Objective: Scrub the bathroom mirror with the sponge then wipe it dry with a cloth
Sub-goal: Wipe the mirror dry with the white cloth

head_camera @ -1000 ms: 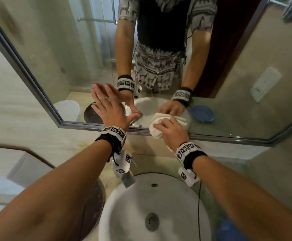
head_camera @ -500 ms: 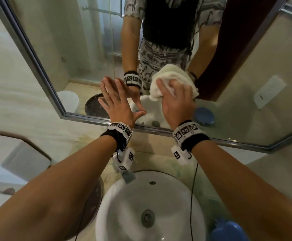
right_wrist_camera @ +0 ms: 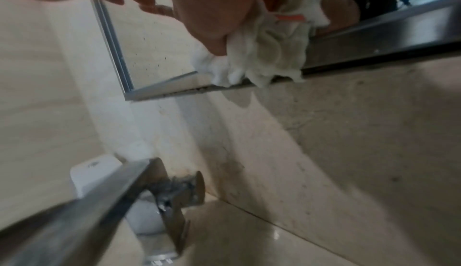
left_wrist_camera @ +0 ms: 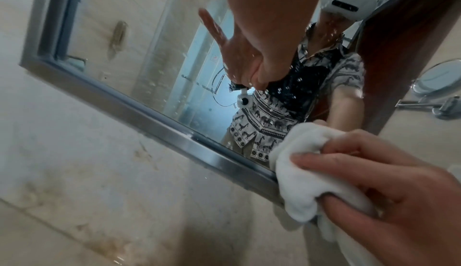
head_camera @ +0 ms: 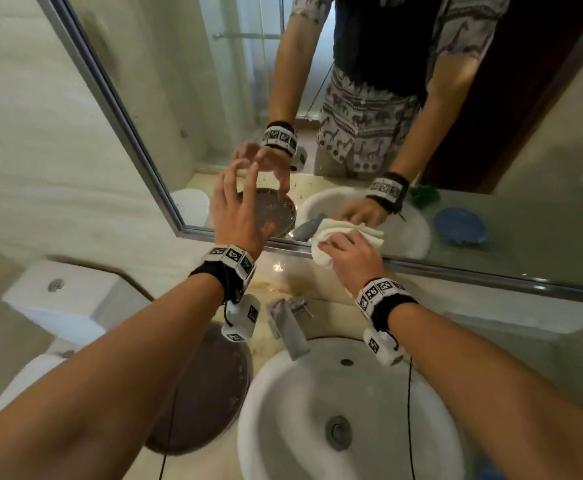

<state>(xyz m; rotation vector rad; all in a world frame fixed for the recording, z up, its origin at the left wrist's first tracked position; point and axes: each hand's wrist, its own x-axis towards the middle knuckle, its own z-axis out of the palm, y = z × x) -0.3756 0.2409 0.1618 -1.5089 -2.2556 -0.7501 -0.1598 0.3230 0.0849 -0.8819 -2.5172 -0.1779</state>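
1. the mirror [head_camera: 369, 98] filled the wall in front of you, its metal frame [head_camera: 456, 271] running along the bottom edge, with water spots near its lower left corner.
2. the sink [head_camera: 352, 427] sat below you, and the tap [head_camera: 288, 323] stood behind it.
3. your left hand [head_camera: 238, 216] was held up before the glass with fingers spread and nothing in it; whether the fingertips touched the glass, you could not tell.
4. your right hand [head_camera: 352, 258] gripped the white cloth [head_camera: 321, 244], bunched under curled fingers.
5. the cloth pressed against the mirror's bottom edge, lapping over the frame, just right of your left hand.
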